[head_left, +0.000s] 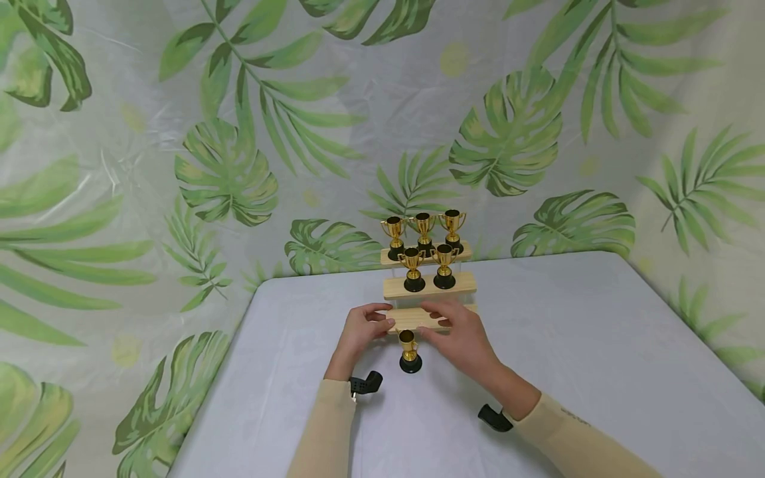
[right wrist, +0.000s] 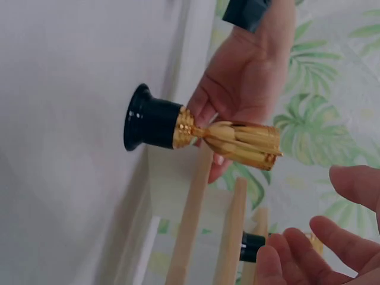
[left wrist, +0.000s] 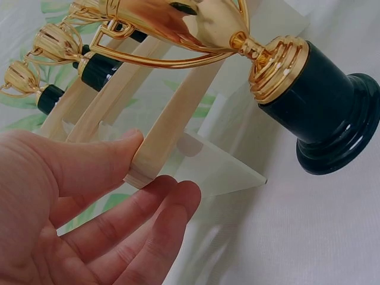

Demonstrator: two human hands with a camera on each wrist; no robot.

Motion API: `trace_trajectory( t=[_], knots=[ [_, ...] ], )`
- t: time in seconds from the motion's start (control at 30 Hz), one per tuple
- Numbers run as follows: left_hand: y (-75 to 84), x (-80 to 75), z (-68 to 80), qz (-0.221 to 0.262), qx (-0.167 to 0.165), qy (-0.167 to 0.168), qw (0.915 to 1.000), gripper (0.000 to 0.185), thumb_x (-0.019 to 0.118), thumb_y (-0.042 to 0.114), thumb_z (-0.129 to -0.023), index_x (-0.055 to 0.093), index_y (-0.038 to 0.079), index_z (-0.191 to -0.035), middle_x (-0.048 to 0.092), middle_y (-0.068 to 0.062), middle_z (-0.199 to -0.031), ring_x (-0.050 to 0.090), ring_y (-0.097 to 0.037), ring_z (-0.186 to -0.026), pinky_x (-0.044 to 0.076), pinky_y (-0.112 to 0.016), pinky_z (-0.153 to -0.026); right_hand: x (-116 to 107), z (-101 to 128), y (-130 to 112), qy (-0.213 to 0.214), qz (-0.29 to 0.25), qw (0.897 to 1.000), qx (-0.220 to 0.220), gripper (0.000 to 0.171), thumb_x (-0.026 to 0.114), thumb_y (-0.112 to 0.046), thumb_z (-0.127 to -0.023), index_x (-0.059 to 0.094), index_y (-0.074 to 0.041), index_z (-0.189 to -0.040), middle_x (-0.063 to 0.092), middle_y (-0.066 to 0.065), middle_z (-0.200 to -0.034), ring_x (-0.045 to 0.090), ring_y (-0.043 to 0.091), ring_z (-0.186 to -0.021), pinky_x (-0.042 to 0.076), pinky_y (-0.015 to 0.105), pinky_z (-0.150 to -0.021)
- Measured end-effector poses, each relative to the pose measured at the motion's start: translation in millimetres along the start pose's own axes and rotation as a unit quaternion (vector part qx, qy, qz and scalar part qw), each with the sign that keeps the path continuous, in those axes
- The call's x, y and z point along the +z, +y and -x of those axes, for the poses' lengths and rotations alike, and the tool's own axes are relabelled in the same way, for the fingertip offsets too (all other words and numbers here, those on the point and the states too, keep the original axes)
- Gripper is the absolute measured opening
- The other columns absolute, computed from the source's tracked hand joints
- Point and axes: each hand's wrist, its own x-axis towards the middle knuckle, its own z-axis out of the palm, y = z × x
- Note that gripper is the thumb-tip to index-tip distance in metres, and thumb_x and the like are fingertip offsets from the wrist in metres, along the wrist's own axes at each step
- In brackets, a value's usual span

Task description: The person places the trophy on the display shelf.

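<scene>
A three-tier display stand point(head_left: 396, 287) has pale wooden boards and clear side panels. At the left end of its lowest board point(left wrist: 169, 130) is my left hand point(head_left: 360, 330), thumb on one side of the board and fingertips on the other. My right hand point(head_left: 459, 332) hovers over the right part of that board, fingers apart and slightly bent, holding nothing. A small gold trophy cup point(head_left: 409, 345) on a black base stands upright on the table in front of the stand, between my hands. Neither hand touches it.
Two similar trophies point(head_left: 444, 265) stand on the middle board and three trophies point(head_left: 423, 229) on the top one. A white cloth covers the table point(head_left: 574, 345). Behind it hangs a leaf-patterned curtain point(head_left: 335, 153). Black wrist devices point(head_left: 366, 383) sit at both cuffs.
</scene>
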Motion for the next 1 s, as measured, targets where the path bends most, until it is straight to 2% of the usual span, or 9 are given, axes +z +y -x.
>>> trace_trajectory(
  t=[0.1, 0.2, 0.33, 0.43, 0.57, 0.67, 0.77, 1.0],
  knots=[
    [0.3, 0.7, -0.1, 0.007, 0.004, -0.003, 1.0000, 0.034, 0.078, 0.007, -0.087, 0.072, 0.005, -0.121, 0.072, -0.012, -0.097, 0.070, -0.026, -0.084, 0.060, -0.040, -0.075, 4, 3, 1, -0.008, 0.009, 1.000, -0.007, 0.046, 0.086, -0.022, -0.082, 0.071, -0.015, -0.126, 0.067, 0.005, -0.117, 0.064, 0.023, -0.104, 0.058, 0.040, -0.085],
    [1.2, 1.3, 0.2, 0.009, 0.004, -0.004, 0.9999, 0.034, 0.078, 0.008, -0.087, 0.072, 0.005, -0.121, 0.072, -0.012, -0.097, 0.070, -0.030, -0.086, 0.060, -0.042, -0.076, 8, 5, 3, -0.015, 0.011, 1.000, -0.007, 0.046, 0.087, -0.022, -0.082, 0.071, -0.015, -0.125, 0.068, 0.001, -0.115, 0.065, 0.022, -0.102, 0.058, 0.036, -0.084],
    [1.4, 1.5, 0.1, 0.007, 0.005, -0.006, 0.9999, 0.035, 0.078, 0.008, -0.088, 0.071, 0.002, -0.122, 0.071, -0.012, -0.096, 0.070, -0.026, -0.082, 0.060, -0.042, -0.076, 15, 7, 4, -0.027, 0.002, 1.000, 0.006, 0.046, 0.088, -0.020, -0.080, 0.072, -0.016, -0.122, 0.068, -0.006, -0.109, 0.066, 0.020, -0.099, 0.058, 0.036, -0.085],
    [0.0, 1.1, -0.1, 0.009, 0.002, -0.007, 0.9999, 0.037, 0.078, 0.008, -0.088, 0.070, 0.001, -0.123, 0.071, -0.013, -0.097, 0.069, -0.024, -0.081, 0.060, -0.042, -0.077, 19, 9, 5, -0.040, -0.007, 0.999, 0.011, 0.046, 0.089, -0.021, -0.078, 0.073, -0.017, -0.121, 0.069, -0.004, -0.105, 0.066, 0.020, -0.098, 0.057, 0.038, -0.085],
    [8.9, 0.6, 8.6, 0.009, -0.004, -0.015, 0.9998, 0.038, 0.075, 0.006, -0.090, 0.067, -0.002, -0.126, 0.069, -0.021, -0.102, 0.069, -0.040, -0.089, 0.057, -0.052, -0.084, 23, 10, 6, -0.052, -0.012, 0.999, 0.005, 0.046, 0.089, -0.021, -0.079, 0.073, -0.012, -0.120, 0.069, -0.001, -0.105, 0.066, 0.023, -0.097, 0.057, 0.043, -0.084],
    [9.2, 0.6, 9.6, 0.012, -0.001, -0.017, 0.9998, 0.038, 0.074, 0.004, -0.090, 0.066, -0.004, -0.127, 0.069, -0.022, -0.102, 0.067, -0.044, -0.093, 0.055, -0.056, -0.086, 24, 10, 8, -0.060, -0.006, 0.998, 0.000, 0.047, 0.088, -0.021, -0.080, 0.072, -0.010, -0.123, 0.068, -0.004, -0.105, 0.065, 0.023, -0.098, 0.058, 0.046, -0.083],
    [-1.7, 0.4, 1.6, 0.015, 0.003, -0.010, 0.9998, 0.038, 0.077, 0.008, -0.089, 0.068, 0.000, -0.126, 0.071, -0.015, -0.099, 0.069, -0.034, -0.086, 0.058, -0.051, -0.081, 26, 10, 10, -0.070, 0.006, 0.997, -0.001, 0.048, 0.086, -0.022, -0.081, 0.070, -0.012, -0.126, 0.067, -0.006, -0.106, 0.064, 0.022, -0.098, 0.058, 0.044, -0.082],
    [-2.6, 1.2, 0.0, 0.011, 0.002, -0.006, 0.9999, 0.034, 0.079, 0.009, -0.087, 0.072, 0.004, -0.120, 0.071, -0.011, -0.094, 0.068, -0.020, -0.077, 0.060, -0.042, -0.076, 26, 9, 8, -0.082, 0.016, 0.997, 0.001, 0.051, 0.087, -0.021, -0.081, 0.069, -0.013, -0.128, 0.066, -0.005, -0.108, 0.065, 0.027, -0.100, 0.058, 0.042, -0.081]
  ],
)
